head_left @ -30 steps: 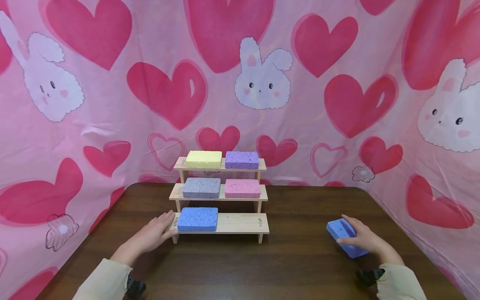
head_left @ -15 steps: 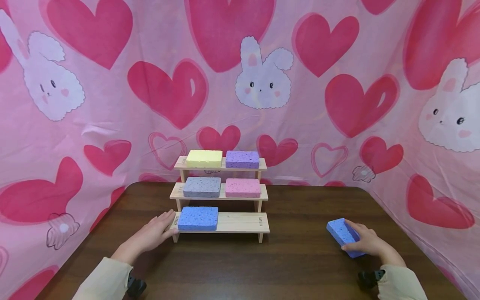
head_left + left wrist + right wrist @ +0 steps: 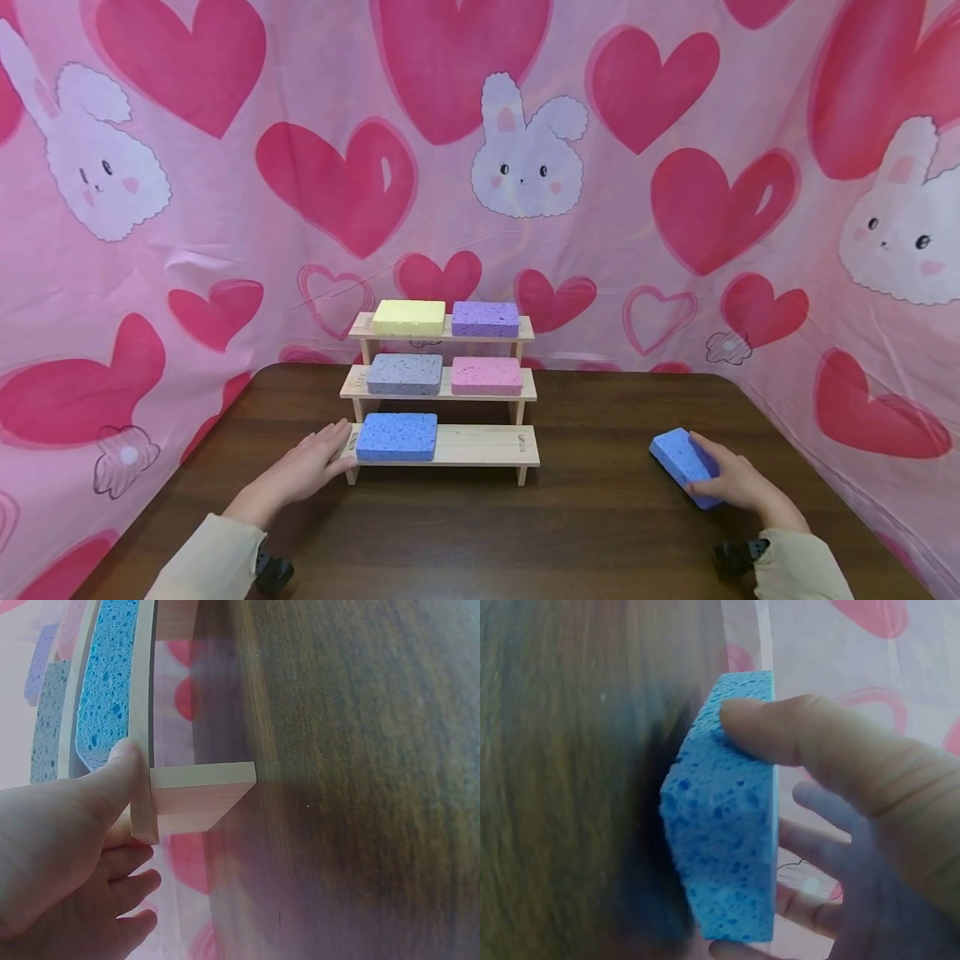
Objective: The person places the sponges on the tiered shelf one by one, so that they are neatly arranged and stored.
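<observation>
A three-step wooden rack (image 3: 480,447) stands on the table. My left hand (image 3: 307,462) holds the left end of its lowest step. In the left wrist view the thumb (image 3: 124,769) lies on that board's front edge, with the other fingers behind its end. Beside this hand, a blue sponge (image 3: 396,437) lies on the left half of the lowest step. At the right, my right hand (image 3: 735,479) grips a second blue sponge (image 3: 681,458), thumb on the near side and fingers on the far side. This sponge sits slanted at table level; whether it touches the wood I cannot tell.
On the middle step lie a grey sponge (image 3: 405,375) and a pink sponge (image 3: 486,377). The top step bears a yellow sponge (image 3: 409,317) and a purple sponge (image 3: 485,319). Behind the brown table (image 3: 585,533) hangs a pink cloth (image 3: 442,192) with hearts and rabbits.
My right hand has closed round the blue sponge at the right, which has shifted slightly left and away from me. The left hand and the rack have stayed in place.
</observation>
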The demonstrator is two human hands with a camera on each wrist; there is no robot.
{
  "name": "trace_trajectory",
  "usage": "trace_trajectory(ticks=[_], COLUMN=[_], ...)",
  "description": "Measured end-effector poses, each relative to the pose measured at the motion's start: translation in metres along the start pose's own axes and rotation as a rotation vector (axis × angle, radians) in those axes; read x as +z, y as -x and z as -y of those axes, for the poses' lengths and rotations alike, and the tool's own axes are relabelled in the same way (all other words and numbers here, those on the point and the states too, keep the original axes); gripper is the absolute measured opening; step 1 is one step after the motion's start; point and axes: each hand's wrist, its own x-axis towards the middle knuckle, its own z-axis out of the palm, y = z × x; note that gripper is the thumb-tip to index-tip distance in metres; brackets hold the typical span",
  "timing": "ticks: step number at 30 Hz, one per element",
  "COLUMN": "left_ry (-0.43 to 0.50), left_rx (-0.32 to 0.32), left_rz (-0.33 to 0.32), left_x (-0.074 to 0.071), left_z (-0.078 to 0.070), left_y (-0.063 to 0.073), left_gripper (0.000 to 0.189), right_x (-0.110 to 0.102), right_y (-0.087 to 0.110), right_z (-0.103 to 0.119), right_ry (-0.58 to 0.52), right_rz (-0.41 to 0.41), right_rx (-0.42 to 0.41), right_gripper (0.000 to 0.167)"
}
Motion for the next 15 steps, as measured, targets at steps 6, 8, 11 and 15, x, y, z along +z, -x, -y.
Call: trace_trajectory(ticks=[6, 8, 11, 15], left_ry=[0.0, 0.0, 0.001, 0.004], left_rx=[-0.002, -0.003, -0.004, -0.002], left_rz=[0.003, 0.003, 0.003, 0.003], left_x=[0.0, 0.0, 0.001, 0.001], left_z=[0.0, 0.0, 0.001, 0.0], left_y=[0.0, 0.0, 0.0, 0.0], left_gripper=[0.071, 0.071, 0.071, 0.071], right_x=[0.004, 0.006, 0.007, 0.007], right_y=[-0.004, -0.006, -0.009, -0.012], right_z=[0.004, 0.006, 0.011, 0.018], right_ry=[-0.02, -0.033, -0.044, -0.039], right_rz=[-0.088, -0.117, -0.16, -0.207], right_rx=[-0.087, -0.115, -0.15, -0.181], right_gripper=[0.08, 0.078, 0.076, 0.072])
